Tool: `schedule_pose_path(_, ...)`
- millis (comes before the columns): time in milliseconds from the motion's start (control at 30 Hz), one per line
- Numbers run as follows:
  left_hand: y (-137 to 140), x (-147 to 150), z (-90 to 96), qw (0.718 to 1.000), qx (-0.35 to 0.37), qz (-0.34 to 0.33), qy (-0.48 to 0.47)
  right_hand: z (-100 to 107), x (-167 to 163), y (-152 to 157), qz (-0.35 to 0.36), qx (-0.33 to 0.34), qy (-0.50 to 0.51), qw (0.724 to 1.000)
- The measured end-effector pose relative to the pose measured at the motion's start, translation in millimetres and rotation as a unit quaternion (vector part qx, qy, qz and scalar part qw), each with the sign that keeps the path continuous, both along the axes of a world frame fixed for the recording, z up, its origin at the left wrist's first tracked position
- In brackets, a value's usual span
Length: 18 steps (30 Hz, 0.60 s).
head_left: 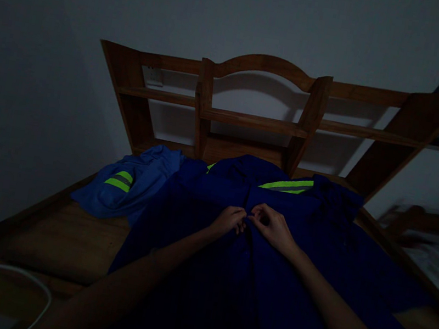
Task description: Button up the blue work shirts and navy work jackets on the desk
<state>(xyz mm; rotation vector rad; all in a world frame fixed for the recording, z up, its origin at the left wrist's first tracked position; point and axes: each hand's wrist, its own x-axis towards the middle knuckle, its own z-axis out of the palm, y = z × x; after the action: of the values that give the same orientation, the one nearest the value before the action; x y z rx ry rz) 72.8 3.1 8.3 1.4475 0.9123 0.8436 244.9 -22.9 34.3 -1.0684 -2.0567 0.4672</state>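
Observation:
A dark blue work jacket (191, 260) with yellow-green reflective strips lies spread out, its front split running down the middle. At that front edge my left hand (231, 219) pinches the cloth, fingers curled. Facing it, my right hand (272, 225) has thumb and forefinger closed on the opposite edge, a small gap showing inside the curl of the fingers. The two hands nearly meet at the fingertips. Any button or fastener between them is too small and dark to make out. A lighter blue garment (137, 179) with a reflective patch lies crumpled to the left.
Behind the jacket stands a wooden headboard (255, 121) with open shelves, against a pale wall. Wooden boards (69, 241) lie under the clothes. A white cable (23, 271) curves at the lower left. A wall socket (154, 76) shows behind the left shelf. The room is dim.

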Motion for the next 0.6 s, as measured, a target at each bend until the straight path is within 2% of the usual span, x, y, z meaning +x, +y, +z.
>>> schedule_pose_path(200,1.6,0.9,-3.9,1.000,0.023,0.003,0.016,1.1,0.0,-0.7,-0.002,-0.007,0.012,1.000)
schedule_pose_path(300,-2.9,1.0,-2.2,0.994,0.097,0.014,0.053,2.5,0.4,-1.4,-0.014,-0.014,0.032,0.999)
schedule_pose_path(467,-16.4,0.3,11.7,0.949,0.271,0.076,0.140,4.2,1.4,-1.9,-0.021,-0.055,0.077,0.995)
schedule_pose_path(600,-21.4,-0.1,22.0,0.910,0.356,0.085,0.193,7.7,0.8,-5.7,-0.022,-0.049,0.068,0.996)
